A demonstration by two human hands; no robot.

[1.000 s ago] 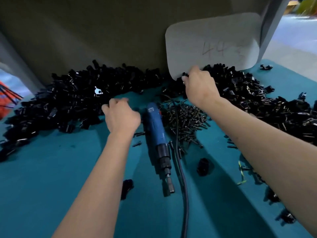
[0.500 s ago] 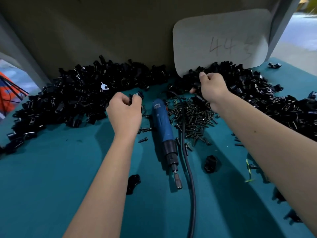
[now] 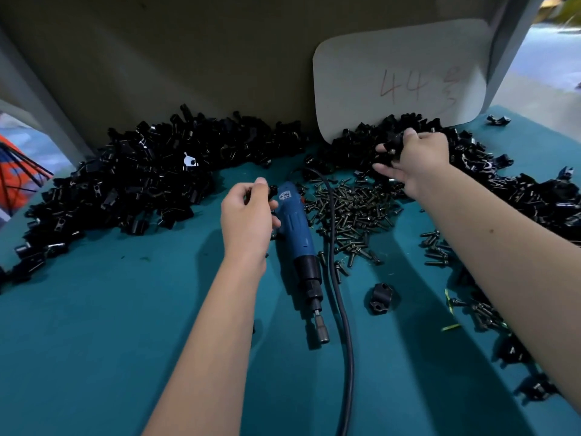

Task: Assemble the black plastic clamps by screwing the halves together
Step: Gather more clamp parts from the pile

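the left hand (image 3: 248,215) pinches a clamp half (image 3: 271,191) just left of the blue screwdriver (image 3: 295,234); the right hand (image 3: 415,155) grips another half (image 3: 394,146), farther right of it.

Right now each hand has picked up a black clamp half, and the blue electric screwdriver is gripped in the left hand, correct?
Not quite. The blue electric screwdriver is not gripped; it lies on the teal table between the arms, beside the screw pile, as the head view shows. The left hand and the right hand do each hold a black clamp half.
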